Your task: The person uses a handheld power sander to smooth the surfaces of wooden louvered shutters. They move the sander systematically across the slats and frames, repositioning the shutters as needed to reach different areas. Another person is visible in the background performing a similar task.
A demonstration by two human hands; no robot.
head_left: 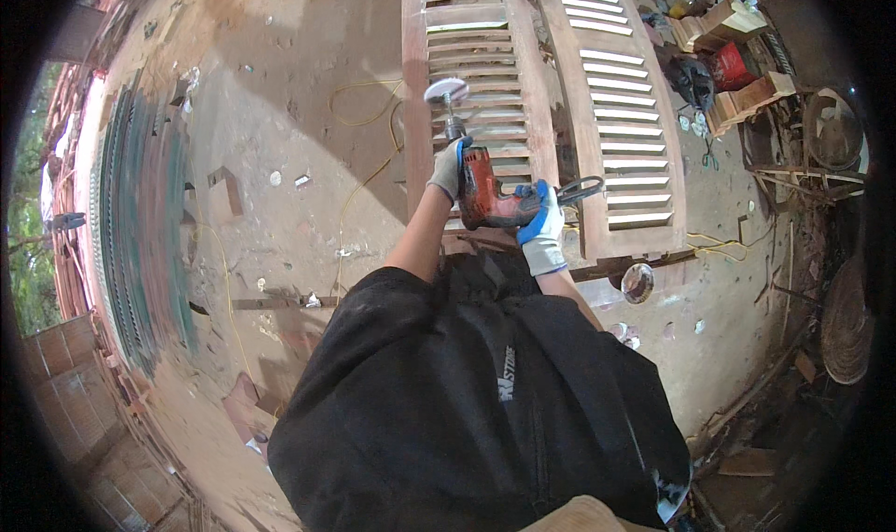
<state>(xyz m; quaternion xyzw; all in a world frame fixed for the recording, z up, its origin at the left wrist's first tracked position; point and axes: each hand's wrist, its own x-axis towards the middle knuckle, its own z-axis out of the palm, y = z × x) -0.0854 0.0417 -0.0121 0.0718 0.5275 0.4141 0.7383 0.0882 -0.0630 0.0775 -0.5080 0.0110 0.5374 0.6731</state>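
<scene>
The gloved left hand (446, 170) has its fingers curled round the front of a red and black power drill (479, 189), and the gloved right hand (543, 229) has its fingers wrapped round the drill's rear end, so the tool sits between the two sets of fingers, held by both. A black cord loop (583, 189) is just to the right of the right fingers. Just ahead of the left fingers, on the drill's shaft, is a round pale disc (446, 90), tilted; I cannot tell whether it touches wood. Beneath and ahead of the fingers lies a louvred shutter (467, 17); just right of the right fingers is a second louvred shutter (611, 39). Left of the left fingers, a yellow cord (353, 194) winds over the floor (299, 131). Farther left of them is a brown block (224, 194). Well apart, right of the right fingers, is a red container (733, 67); well left of the left fingers stand greenish slats (154, 215)
</scene>
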